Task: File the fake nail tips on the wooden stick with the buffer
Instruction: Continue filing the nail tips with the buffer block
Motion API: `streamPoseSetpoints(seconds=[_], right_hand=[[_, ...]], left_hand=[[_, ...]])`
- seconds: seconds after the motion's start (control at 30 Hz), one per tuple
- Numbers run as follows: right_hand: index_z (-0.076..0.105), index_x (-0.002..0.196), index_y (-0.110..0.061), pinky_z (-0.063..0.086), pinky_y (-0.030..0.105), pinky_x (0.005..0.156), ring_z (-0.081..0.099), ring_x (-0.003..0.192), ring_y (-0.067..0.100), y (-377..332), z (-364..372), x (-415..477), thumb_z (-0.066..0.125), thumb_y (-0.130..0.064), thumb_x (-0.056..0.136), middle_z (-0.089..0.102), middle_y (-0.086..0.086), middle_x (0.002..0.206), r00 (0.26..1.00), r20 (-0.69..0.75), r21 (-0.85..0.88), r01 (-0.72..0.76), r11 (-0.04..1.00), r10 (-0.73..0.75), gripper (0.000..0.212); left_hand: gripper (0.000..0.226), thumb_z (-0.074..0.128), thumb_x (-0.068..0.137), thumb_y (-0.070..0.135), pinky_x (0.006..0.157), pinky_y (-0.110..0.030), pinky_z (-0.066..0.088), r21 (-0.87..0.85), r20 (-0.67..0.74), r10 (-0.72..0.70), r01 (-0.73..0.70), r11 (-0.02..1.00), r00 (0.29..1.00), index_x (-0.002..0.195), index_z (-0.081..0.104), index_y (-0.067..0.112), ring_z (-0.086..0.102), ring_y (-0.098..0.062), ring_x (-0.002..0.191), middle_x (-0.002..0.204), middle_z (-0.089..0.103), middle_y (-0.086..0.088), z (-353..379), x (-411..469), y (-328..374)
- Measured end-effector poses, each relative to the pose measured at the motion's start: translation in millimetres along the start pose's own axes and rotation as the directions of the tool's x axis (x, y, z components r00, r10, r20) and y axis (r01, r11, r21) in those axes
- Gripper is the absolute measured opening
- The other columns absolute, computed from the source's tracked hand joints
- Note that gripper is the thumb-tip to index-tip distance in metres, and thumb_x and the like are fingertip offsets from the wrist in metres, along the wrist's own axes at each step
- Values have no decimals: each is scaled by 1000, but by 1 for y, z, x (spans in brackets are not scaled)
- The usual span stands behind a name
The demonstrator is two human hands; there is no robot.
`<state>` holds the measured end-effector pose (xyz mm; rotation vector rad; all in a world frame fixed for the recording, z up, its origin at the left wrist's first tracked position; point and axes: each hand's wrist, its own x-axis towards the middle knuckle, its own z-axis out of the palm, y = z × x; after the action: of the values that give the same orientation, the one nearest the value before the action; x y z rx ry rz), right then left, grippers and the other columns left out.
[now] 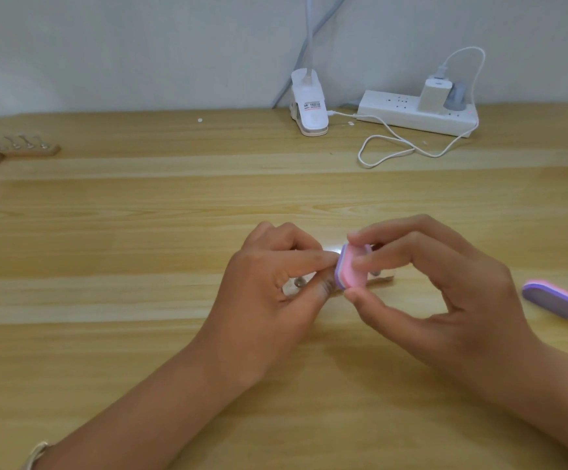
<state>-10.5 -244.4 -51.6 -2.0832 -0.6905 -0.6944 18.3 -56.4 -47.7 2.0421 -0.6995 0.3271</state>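
Wooden counter, pale grain; work sat at its near centre. Left hand: fingers curled, thumb and forefinger pinching the wooden stick, which lay on the counter, mostly hidden under both hands. Right hand gripped the pink-and-purple buffer between thumb and fingertips, purple edge set against the left forefinger tip; the actual contact was hidden. A second buffer lay well apart to the right. One fake nail tip showed between the left fingers. Judgement: filing was under way. To do it well: pin the stick flat, make short light strokes along the tip's free edge, and hold the buffer angle steady so the tip does not pop off.
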Motion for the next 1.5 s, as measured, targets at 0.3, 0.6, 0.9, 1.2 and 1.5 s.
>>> streamPoseSetpoints(seconds=[0.3, 0.6, 0.9, 1.2, 1.5], right_hand=[[68, 84, -5, 48, 18, 86, 66, 99, 11, 4, -3, 1, 72, -20, 86, 66, 3, 112, 1000, 0, -47, -2, 999, 2, 15], [68, 81, -2, 50, 17, 83, 66, 98, 10, 5, -4, 1, 77, -13, 84, 65, 5, 111, 1000, -2, -61, 6, 998, -6, 14], [68, 81, -2, 50, 18, 84, 66, 97, 11, 7, -5, 2, 72, -19, 85, 65, 3, 111, 1000, -19, -68, -3, 998, 2, 18], [68, 80, -2, 48, 16, 85, 65, 98, 8, 7, -5, 2, 73, -19, 84, 64, 5, 109, 1000, -15, -64, -5, 998, 4, 18], [68, 80, -2, 50, 18, 83, 66, 97, 10, 6, -3, 0, 74, -17, 84, 65, 6, 109, 1000, -10, -38, 9, 999, -10, 17]], left_hand=[[14, 69, 83, 21, 73, -26, 42, 2, 5, -2, 2, 1000, 1000, 91, 78, 27, 54, -20, 83, 81, 63, 9, 0, 0, -1], [14, 70, 83, 19, 72, -21, 39, 8, 16, 7, -7, 1000, 1000, 91, 78, 28, 52, -19, 82, 81, 62, 10, -1, 0, -1], [12, 68, 83, 21, 73, -22, 40, -12, 3, -16, 16, 1000, 1000, 88, 78, 25, 54, -19, 83, 80, 63, 9, -1, 1, -1], [13, 69, 83, 20, 72, -26, 42, -27, 8, -19, 19, 999, 1000, 91, 79, 24, 54, -19, 82, 81, 64, 9, 0, 0, -1], [13, 68, 83, 18, 74, -18, 38, -22, -22, -21, 20, 1000, 1000, 90, 78, 24, 55, -19, 83, 81, 65, 10, -1, 0, -1]])
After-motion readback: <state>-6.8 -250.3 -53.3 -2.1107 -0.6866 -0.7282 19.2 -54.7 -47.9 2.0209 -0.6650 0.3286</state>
